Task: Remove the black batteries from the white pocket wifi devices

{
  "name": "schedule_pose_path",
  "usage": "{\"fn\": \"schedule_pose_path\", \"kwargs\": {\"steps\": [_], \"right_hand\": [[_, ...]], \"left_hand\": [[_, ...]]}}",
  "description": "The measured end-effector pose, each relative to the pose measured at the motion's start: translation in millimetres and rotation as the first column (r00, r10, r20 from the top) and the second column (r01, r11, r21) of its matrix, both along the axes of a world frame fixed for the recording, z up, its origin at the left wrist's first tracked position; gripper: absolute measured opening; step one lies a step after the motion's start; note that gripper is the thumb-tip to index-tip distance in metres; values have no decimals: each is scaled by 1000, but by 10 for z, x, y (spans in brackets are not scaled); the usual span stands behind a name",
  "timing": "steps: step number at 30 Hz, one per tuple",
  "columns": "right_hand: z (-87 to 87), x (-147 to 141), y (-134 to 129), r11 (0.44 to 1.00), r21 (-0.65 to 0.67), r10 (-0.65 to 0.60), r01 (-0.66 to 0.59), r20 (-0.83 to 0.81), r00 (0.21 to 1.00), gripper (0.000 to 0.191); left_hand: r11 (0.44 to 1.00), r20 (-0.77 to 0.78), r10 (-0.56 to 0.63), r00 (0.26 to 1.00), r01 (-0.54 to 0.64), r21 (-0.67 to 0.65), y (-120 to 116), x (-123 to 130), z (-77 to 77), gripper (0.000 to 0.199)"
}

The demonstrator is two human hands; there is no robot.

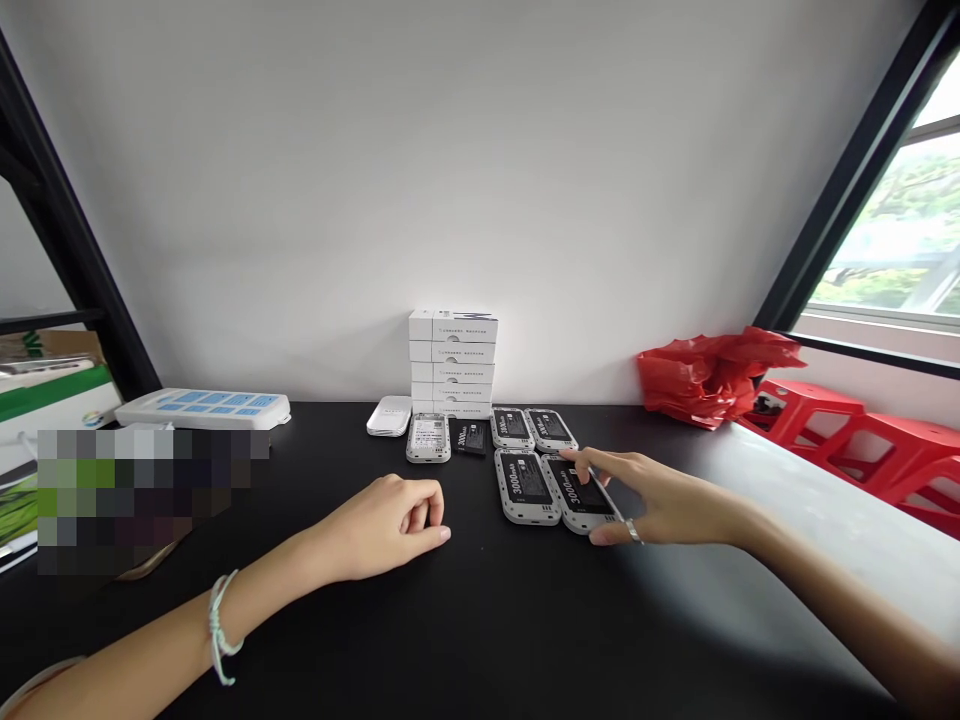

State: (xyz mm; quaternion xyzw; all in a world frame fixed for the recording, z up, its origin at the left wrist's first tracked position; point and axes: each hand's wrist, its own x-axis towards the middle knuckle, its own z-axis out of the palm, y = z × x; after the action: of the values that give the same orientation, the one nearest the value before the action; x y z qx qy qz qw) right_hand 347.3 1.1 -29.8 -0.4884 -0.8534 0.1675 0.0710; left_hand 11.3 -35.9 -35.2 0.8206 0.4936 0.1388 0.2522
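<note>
My right hand [649, 490] holds the front right white handheld device [577, 495] by its edges, thumb at the near end and fingers at the far end. A black battery marked 3000mAh is seated in its open back. Touching it on the left is a matching device [527, 488], and two more, a left one [512, 428] and a right one [551, 430], lie behind. My left hand [386, 525] rests on the black table with curled fingers and nothing visible in them. Beyond it lie a device without a battery [429, 438], a loose black battery [470, 438] and a white cover [389, 416].
White boxes [453, 365] stand stacked against the wall. A white case with blue labels [206, 407] lies at the back left, beside a blurred patch. A red plastic bag [705, 375] sits at the back right, near red stools [862, 430] beyond the table [480, 620].
</note>
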Motion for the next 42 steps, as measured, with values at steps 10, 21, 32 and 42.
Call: {"fn": "schedule_pose_path", "kwargs": {"steps": [10,21,32,42], "right_hand": [[190,-255,-50,993,18,120,-119,-104,987,64],[244,-1135,406,938,141,322,-318,-11,947,64],[125,-1685,795,922,158,345,-354,80,935,80],[138,-1699,685,962,20,272,-274,53,961,98]], "left_hand": [[991,-164,-5,986,26,129,-37,26,2,37],[987,-172,-9,985,36,154,-31,35,-19,38],[987,-170,-3,985,31,159,-50,32,-29,37],[990,-50,-27,998,33,133,-78,35,1,41]]}}
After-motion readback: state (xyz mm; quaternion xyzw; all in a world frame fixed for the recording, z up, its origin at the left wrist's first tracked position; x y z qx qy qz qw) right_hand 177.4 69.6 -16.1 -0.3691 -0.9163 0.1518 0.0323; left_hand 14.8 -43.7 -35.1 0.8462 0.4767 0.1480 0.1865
